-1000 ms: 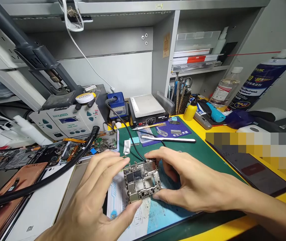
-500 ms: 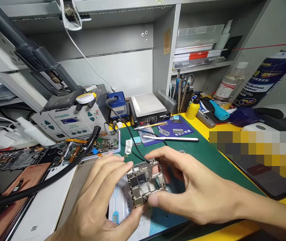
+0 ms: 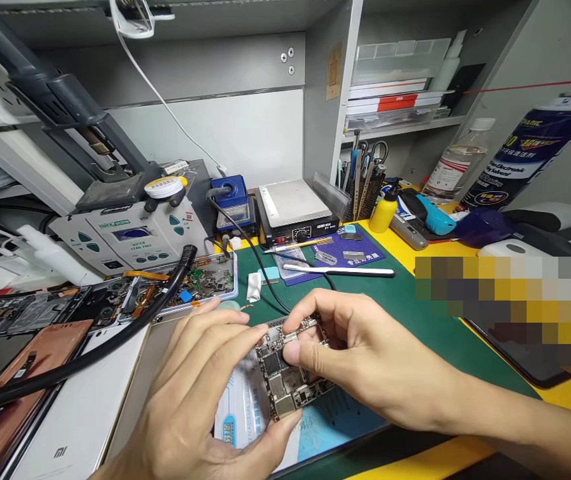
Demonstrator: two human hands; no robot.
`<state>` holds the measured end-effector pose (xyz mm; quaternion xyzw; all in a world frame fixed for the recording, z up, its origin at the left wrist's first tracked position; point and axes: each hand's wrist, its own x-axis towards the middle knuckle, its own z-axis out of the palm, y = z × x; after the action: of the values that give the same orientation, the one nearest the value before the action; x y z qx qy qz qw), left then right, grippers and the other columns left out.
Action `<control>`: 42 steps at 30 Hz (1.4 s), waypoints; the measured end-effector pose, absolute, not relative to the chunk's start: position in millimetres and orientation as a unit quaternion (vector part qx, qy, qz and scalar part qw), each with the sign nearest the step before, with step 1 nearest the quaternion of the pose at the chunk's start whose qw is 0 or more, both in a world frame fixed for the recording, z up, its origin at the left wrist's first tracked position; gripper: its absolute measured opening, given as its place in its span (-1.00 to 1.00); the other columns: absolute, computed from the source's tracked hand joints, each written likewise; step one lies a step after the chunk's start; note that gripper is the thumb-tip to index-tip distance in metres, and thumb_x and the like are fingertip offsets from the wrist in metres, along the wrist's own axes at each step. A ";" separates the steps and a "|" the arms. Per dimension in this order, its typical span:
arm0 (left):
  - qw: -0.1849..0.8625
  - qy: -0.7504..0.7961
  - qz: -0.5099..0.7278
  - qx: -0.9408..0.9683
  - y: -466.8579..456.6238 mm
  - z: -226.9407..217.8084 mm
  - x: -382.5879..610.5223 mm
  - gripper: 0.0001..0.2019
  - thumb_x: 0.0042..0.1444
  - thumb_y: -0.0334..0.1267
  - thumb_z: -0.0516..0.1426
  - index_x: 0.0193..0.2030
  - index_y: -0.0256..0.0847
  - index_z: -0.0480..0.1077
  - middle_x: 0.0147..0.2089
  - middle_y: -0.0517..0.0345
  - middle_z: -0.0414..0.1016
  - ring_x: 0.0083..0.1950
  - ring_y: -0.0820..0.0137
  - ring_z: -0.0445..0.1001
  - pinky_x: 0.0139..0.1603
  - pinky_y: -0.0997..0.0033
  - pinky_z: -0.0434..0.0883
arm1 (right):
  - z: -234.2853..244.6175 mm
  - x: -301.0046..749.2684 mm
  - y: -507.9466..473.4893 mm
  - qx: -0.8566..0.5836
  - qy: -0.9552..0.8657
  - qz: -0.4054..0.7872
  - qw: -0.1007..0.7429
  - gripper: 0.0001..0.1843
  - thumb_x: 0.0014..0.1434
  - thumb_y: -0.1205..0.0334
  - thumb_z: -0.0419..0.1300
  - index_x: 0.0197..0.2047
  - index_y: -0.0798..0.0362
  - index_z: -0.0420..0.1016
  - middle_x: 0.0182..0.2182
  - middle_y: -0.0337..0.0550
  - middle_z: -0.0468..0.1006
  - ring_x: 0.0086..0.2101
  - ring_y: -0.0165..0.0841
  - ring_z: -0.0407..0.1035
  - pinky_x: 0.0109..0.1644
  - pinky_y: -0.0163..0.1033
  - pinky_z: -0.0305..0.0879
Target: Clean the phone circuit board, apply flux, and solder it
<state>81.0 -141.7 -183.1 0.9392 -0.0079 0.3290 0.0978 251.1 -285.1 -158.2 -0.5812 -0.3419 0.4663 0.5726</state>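
In the head view I see a phone circuit board point(image 3: 280, 373), tilted up, with dark chips and silver shield plates on its face. My left hand point(image 3: 200, 400) holds it along the left side, fingertips at the upper corner and thumb at the lower one. From the right, my right hand point(image 3: 365, 360) pinches its upper part. The right thumb lies across the board face beside a dark chip, and the fingers curl at the top edge, partly hiding it. Beneath the board lies a blue and white printed mat point(image 3: 335, 427) on the green work mat point(image 3: 445, 347).
A black hose point(image 3: 115, 347) crosses above several phone parts and a white phone point(image 3: 80, 407) on the left. Behind the hands lie a white-handled brush point(image 3: 340, 271) and a hot plate point(image 3: 295, 207). A yellow bottle point(image 3: 383, 212) and a spray can point(image 3: 530, 153) stand right.
My right thumb has moved from the board's lower right edge up onto its face, and the right fingers have closed in at the top. My left hand keeps its hold.
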 end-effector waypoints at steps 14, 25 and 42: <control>0.120 0.027 0.338 0.933 -148.6 -183.8 82.5 -0.52 0.13 -0.26 0.34 0.16 -0.31 0.37 0.03 -0.07 0.50 0.16 0.15 0.45 0.29 0.00 0.39 | -161.1 263.9 -288.1 -0.580 -0.378 0.471 0.546 -0.80 0.34 0.23 0.25 0.01 0.05 0.48 -0.41 -0.28 0.37 -0.41 -0.39 0.19 -0.36 -0.26 0.16; 0.078 0.012 0.302 0.950 -144.6 -181.0 82.7 -0.53 0.18 -0.23 0.27 0.20 -0.29 0.34 0.07 -0.13 0.49 0.16 0.08 0.44 0.25 0.01 0.39 | -161.1 296.8 -284.9 -0.719 -0.380 0.084 0.576 -0.79 0.34 0.12 0.26 -0.25 0.08 0.55 -0.38 -0.21 0.55 -0.40 -0.38 0.38 -0.30 -0.25 0.29; 0.042 0.009 0.319 0.947 -139.9 -185.6 80.1 -0.49 0.12 -0.10 0.29 0.20 -0.14 0.37 0.06 -0.05 0.62 0.08 0.03 0.60 0.23 -0.01 0.50 | -179.0 342.1 -281.0 -0.834 -0.518 0.004 0.188 -0.74 0.32 0.44 0.17 -0.08 0.12 0.70 -0.15 0.08 0.67 -0.12 -0.06 0.41 -0.03 -0.05 0.26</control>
<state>80.1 -139.9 -185.6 0.9468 0.0092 0.3191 0.0419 342.1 -281.0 -179.0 -0.8344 -0.5182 0.0035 0.1877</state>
